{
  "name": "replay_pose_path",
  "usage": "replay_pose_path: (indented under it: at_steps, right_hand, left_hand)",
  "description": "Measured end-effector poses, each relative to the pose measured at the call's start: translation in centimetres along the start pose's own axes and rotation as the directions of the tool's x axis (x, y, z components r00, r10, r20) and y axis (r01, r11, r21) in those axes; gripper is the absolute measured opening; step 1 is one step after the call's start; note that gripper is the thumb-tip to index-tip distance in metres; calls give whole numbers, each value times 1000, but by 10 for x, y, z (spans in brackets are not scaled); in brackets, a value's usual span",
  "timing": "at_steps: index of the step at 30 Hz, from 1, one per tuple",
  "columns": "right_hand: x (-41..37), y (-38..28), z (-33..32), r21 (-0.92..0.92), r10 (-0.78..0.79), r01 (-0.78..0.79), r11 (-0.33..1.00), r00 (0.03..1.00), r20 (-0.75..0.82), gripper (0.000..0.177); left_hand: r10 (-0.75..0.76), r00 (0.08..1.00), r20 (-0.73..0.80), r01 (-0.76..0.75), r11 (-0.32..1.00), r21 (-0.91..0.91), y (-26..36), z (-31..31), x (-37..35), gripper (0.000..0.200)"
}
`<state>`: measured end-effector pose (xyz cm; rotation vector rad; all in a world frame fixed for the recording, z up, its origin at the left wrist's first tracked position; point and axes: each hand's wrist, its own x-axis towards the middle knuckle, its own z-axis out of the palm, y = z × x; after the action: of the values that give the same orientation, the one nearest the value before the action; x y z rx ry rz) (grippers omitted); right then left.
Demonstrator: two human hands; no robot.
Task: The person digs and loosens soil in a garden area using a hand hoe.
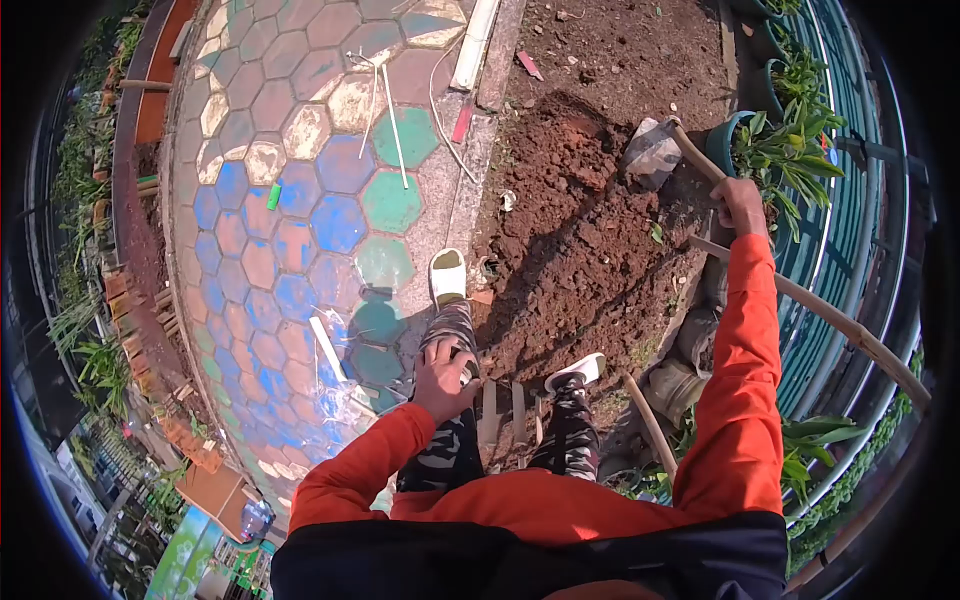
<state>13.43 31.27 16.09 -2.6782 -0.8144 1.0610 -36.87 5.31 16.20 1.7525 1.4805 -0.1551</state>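
My right hand (740,206) is closed around the wooden handle (698,155) of a hoe, at the right. The hoe's broad metal blade (652,155) rests on the loose brown soil (590,230), which is dug up and clumped. My left hand (444,378) lies on my left knee, over the camouflage trousers, its fingers spread and bent with no tool in them. My white shoes stand apart: one (447,275) at the paving's edge, the other (577,371) on the soil.
Painted hexagonal paving (285,225) fills the left, with white strips (396,130) and a green piece (274,196) on it. Potted plants (785,150) and a green fence (850,240) line the right. More wooden poles (850,330) lean near my right arm.
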Motion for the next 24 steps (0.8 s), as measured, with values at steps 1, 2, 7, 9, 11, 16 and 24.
replay_pose_path:
  at_steps: [1,2,7,9,11,16,24]
  right_hand:
    - [13,-6,-5,65,4,-8,998,998,56,14]
    - [12,-16,-6,53,32,-34,998,999,32,15]
    - [14,17,9,-118,9,-24,993,992,-125,20]
    - [3,6,28,-332,-38,-19,943,986,-162,38]
    - [-5,-6,44,-336,-34,-42,941,975,-218,38]
    - [-22,-1,36,-292,-23,-30,956,984,-179,39]
    - [-2,-4,22,-304,26,-70,950,989,-147,37]
  left_hand:
    - [-10,997,80,12,1000,-25,-12,-3,11,42]
    - [-33,997,74,38,998,-59,-19,-8,19,38]
    - [-12,983,181,47,980,-193,-51,-30,37,34]
    - [-25,974,225,59,987,-149,-58,-24,34,32]
    - [-34,960,276,64,993,-101,-66,-18,26,31]
    - [26,974,224,-20,999,-31,-71,-11,9,32]
    - [63,977,202,-70,997,27,-70,-9,13,29]
